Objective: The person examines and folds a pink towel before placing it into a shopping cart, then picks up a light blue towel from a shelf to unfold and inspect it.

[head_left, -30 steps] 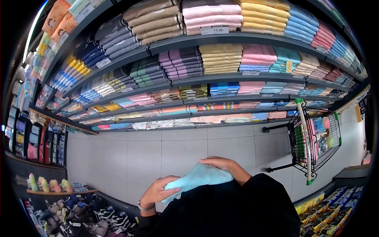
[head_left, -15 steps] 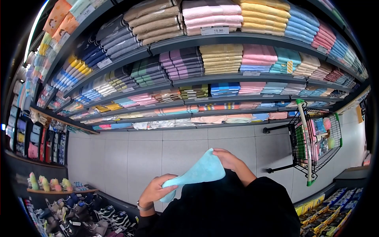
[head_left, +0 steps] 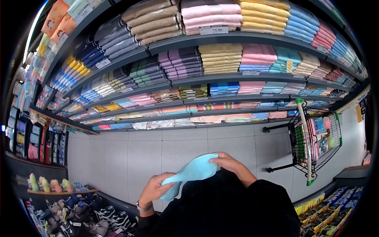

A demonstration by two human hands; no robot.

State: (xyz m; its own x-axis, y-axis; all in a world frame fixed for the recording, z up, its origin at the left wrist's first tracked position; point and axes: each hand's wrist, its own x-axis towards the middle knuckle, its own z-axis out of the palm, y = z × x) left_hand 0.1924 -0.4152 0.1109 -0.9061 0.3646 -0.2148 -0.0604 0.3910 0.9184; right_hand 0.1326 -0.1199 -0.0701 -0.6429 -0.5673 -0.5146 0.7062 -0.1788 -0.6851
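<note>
A light turquoise towel [head_left: 196,167] stretches between my two hands in front of my dark clothing. My left hand [head_left: 154,189] is closed round its bunched left part, and a loose end hangs below that grip. At the towel's upper right edge, my right hand [head_left: 229,162] pinches it between thumb and fingers. The cloth between them is slack and slightly twisted. A band circles my left wrist.
Shelves of folded towels [head_left: 221,59] with price tags [head_left: 213,30] run across the front. A shopping cart [head_left: 316,138] holding several goods stands at right on the tiled floor [head_left: 146,150]. Shoes [head_left: 90,215] lie lower left; packaged goods [head_left: 331,209] sit lower right.
My right hand has shifted slightly down and its thumb now lies over the towel's edge. The towel's right part has folded and turned, with its hanging corner drawn up.
</note>
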